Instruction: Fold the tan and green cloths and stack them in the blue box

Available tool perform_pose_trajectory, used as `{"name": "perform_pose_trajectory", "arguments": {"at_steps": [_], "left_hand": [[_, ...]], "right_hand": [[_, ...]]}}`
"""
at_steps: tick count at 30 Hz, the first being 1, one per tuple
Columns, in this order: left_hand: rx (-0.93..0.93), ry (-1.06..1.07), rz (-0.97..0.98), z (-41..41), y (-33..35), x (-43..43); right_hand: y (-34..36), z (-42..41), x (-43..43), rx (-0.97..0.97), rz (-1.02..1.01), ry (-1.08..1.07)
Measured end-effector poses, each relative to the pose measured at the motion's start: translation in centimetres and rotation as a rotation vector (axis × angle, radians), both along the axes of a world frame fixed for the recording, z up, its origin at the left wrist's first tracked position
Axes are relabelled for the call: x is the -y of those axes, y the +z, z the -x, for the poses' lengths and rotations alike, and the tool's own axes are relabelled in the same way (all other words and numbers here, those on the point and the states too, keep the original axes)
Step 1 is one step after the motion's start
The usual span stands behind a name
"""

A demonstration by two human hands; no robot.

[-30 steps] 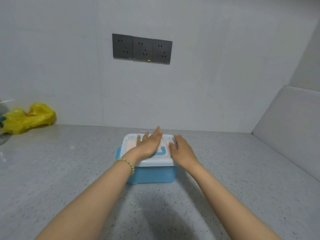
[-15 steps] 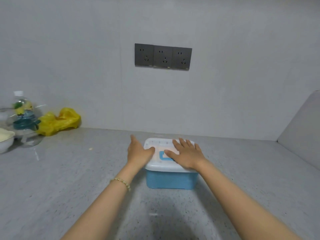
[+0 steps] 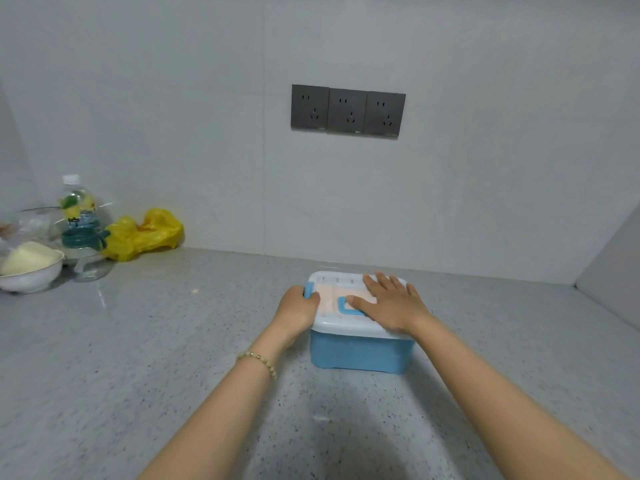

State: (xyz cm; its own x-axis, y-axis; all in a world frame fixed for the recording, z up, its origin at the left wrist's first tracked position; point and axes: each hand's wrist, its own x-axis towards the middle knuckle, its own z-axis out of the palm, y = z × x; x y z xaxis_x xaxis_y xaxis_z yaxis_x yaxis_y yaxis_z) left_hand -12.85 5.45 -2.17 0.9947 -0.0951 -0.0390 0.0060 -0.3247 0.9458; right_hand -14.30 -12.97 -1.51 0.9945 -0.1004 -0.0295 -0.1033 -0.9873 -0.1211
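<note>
A bead bracelet (image 3: 258, 359) is on the left wrist. The blue box (image 3: 360, 355) sits on the gray counter (image 3: 138, 358) with its white lid (image 3: 330, 322) on. The left hand (image 3: 298, 306) grips the box's left side, fingers curled over a blue clip (image 3: 308, 291). The right hand (image 3: 394, 306) lies flat on the lid, fingers spread apart. Something tan shows through the lid. Far back left are a bowl (image 3: 31, 271), a bottle (image 3: 78, 216) and a yellow bag (image 3: 145, 233). Three sockets (image 3: 348, 110) are on the wall.

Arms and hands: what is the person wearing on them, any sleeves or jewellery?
No sleeves show on either arm. The left hand and right hand are ungloved, with no ring visible. A thin bracelet of small pale beads circles the left wrist.
</note>
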Motion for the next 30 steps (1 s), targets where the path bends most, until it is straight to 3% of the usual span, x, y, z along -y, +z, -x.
{"name": "perform_pose_trajectory", "arguments": {"at_steps": [4,8,11,17,30], "left_hand": [[0.033,-0.005,-0.097,0.2,0.2,0.1],[0.249,-0.024,-0.280,1.2,0.1,-0.4],[0.495,-0.175,-0.556,2.3,-0.7,-0.5],[0.530,-0.333,-0.875,1.3,-1.1,-0.2],[0.430,-0.406,-1.035,-5.7,0.9,3.9]], "right_hand": [[0.0,0.3,0.0,0.034,-0.014,0.008],[0.4,2.4,-0.4,0.453,-0.321,0.019],[-0.3,5.2,0.1,0.637,-0.267,0.058],[-2.2,8.0,2.2,0.425,-0.186,0.110],[-0.5,0.3,5.7,0.206,-0.117,0.021]]}}
